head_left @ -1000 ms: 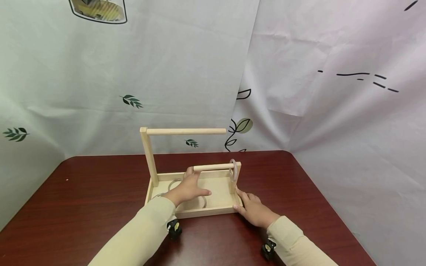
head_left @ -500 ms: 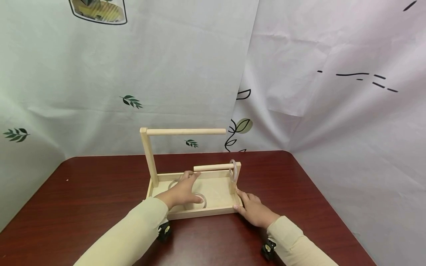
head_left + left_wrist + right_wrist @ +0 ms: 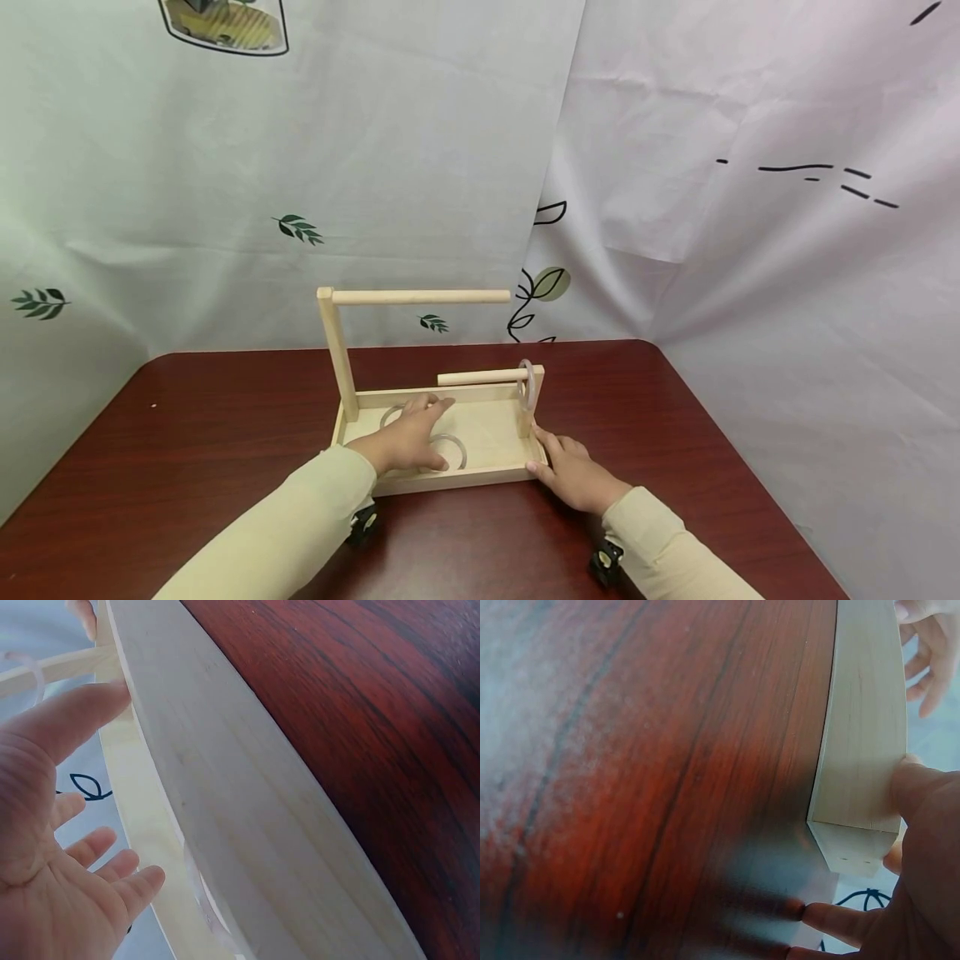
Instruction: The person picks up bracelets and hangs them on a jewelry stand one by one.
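Note:
My left hand (image 3: pixel 401 437) is inside a shallow wooden tray (image 3: pixel 491 477), fingers spread and pointing down, with its thumb at the front wall. A pale, see-through ring (image 3: pixel 464 454) lies on the tray floor by that thumb. Another ring (image 3: pixel 385 416) lies farther back, partly hidden behind the hand. Nothing shows between the left fingers in the left wrist view. My right hand (image 3: pixel 573 477) holds the tray's front right corner, its thumb on the front rim and a finger around the short side. A third ring (image 3: pixel 532 387) hangs on the short peg (image 3: pixel 480 377).
A tall wooden post (image 3: pixel 337 354) at the tray's left carries a long peg (image 3: pixel 420 297) reaching right. A shorter post (image 3: pixel 537 383) stands at the right end. The dark red table (image 3: pixel 225 433) meets a white printed cloth (image 3: pixel 420 167) behind.
My left hand has dropped lower into the tray and shifted left, its thumb moving to the front wall, so the ring near it shows more. The right hand stays at the corner.

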`<state>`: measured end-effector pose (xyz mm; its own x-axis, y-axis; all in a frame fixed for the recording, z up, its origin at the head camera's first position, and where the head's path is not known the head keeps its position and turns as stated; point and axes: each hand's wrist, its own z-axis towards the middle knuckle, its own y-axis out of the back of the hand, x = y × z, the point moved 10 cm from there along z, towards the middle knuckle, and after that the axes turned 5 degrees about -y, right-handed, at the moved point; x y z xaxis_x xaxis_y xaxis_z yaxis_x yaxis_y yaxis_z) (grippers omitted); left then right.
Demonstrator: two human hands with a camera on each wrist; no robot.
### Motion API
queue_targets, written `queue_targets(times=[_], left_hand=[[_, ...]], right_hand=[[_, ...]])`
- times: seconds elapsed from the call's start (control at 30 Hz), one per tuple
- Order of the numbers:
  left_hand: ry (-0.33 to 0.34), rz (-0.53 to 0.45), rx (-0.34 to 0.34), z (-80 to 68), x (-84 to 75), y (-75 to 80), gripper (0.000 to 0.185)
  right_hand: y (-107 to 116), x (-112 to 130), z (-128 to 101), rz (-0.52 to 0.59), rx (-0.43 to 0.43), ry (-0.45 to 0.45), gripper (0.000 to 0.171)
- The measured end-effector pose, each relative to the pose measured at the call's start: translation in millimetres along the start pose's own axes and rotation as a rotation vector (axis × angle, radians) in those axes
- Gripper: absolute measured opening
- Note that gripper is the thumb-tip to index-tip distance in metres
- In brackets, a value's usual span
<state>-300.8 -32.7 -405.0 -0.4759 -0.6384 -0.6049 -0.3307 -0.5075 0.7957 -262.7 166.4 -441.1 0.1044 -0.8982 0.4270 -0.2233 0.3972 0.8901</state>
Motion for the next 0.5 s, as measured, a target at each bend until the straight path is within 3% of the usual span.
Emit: queue_targets(times=[0.5], left_hand=[[-0.057, 0.095, 0.046, 0.8, -4.0, -3.5, 0.086]], right_hand=[[2.6, 3.3, -2.2, 0.005, -0.004, 0.003, 0.064]])
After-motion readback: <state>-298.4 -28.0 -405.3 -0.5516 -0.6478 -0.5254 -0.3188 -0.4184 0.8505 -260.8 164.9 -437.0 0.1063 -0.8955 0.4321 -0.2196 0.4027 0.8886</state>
